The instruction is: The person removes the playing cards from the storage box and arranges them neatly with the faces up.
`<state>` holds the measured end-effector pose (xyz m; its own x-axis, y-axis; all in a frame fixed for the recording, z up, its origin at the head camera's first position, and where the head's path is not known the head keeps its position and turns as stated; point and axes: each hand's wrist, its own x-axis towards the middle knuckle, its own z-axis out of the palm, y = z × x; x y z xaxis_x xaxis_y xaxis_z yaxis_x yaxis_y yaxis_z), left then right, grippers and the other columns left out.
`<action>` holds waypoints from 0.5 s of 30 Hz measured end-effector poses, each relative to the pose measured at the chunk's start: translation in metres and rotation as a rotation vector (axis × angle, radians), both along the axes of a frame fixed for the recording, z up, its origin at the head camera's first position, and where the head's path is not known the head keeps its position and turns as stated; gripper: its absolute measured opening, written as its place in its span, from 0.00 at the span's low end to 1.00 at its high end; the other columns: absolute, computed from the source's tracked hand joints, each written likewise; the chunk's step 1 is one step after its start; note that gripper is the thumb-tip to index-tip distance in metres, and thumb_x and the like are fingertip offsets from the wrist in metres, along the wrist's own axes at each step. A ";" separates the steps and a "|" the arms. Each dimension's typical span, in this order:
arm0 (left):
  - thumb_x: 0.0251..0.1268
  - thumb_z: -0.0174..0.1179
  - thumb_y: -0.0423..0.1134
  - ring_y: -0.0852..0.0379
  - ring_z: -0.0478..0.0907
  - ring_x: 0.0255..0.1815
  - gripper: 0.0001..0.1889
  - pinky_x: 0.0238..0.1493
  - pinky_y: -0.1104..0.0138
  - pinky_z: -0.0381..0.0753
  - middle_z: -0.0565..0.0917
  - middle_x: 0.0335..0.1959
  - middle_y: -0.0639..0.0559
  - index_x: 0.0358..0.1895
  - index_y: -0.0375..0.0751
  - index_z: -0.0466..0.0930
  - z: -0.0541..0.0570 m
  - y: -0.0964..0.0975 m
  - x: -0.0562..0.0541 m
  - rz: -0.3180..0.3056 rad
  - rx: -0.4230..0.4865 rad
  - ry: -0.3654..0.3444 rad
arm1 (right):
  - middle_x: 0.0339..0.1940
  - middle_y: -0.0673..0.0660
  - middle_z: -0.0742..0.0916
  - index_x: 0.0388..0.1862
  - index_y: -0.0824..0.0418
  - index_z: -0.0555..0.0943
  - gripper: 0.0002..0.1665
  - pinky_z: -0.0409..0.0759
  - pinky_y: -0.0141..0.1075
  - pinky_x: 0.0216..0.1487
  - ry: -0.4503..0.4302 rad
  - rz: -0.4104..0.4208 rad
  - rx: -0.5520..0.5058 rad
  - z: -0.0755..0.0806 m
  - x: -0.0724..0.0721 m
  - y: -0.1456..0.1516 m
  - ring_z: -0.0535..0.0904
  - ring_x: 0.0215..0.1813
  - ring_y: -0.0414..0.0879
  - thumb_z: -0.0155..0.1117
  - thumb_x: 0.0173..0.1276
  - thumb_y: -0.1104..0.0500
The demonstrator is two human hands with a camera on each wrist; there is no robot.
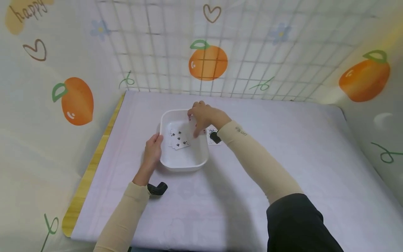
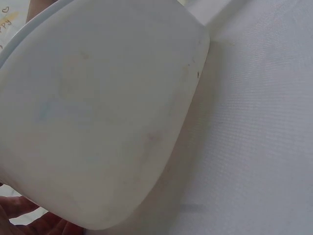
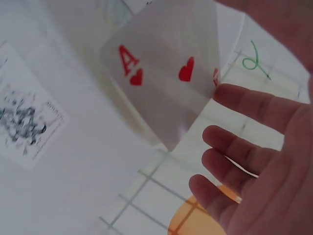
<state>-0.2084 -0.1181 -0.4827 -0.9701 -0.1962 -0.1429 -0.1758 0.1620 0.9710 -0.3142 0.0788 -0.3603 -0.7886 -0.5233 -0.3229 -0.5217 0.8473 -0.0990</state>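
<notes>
A white plastic tub [image 1: 184, 163] stands on the covered table; in the left wrist view its side wall [image 2: 107, 117] fills much of the picture. My left hand [image 1: 153, 150] grips the tub's left rim. Over the tub's right side, my right hand [image 1: 206, 116] pinches an ace of hearts playing card [image 3: 166, 73] between thumb and index finger, the other fingers spread loosely. Inside the tub lies a small overlapping pile of playing cards [image 1: 178, 140], with black spades on the top one. A joker card [image 3: 24, 115] lies face up on the table, just right of the tub.
A white cloth [image 1: 283, 150] covers the table, whose wooden edge [image 1: 82, 196] shows at the left. Behind stands a wire grid [image 1: 252, 70] under a fruit-printed sheet. A black wrist camera [image 1: 215, 137] partly covers the joker in the head view.
</notes>
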 end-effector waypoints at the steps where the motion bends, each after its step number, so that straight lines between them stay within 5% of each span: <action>1: 0.79 0.42 0.48 0.46 0.67 0.70 0.26 0.71 0.54 0.63 0.73 0.68 0.42 0.72 0.38 0.66 0.000 0.000 0.000 0.000 -0.002 -0.001 | 0.64 0.59 0.72 0.67 0.54 0.75 0.51 0.75 0.51 0.56 0.000 -0.003 0.003 0.001 0.000 0.003 0.64 0.59 0.53 0.84 0.42 0.44; 15: 0.80 0.41 0.50 0.46 0.70 0.67 0.27 0.69 0.54 0.66 0.75 0.65 0.41 0.72 0.38 0.65 -0.001 0.003 0.002 0.003 -0.042 -0.007 | 0.60 0.60 0.74 0.65 0.57 0.76 0.49 0.73 0.51 0.55 -0.015 -0.052 -0.005 0.011 -0.002 0.044 0.63 0.58 0.55 0.85 0.43 0.47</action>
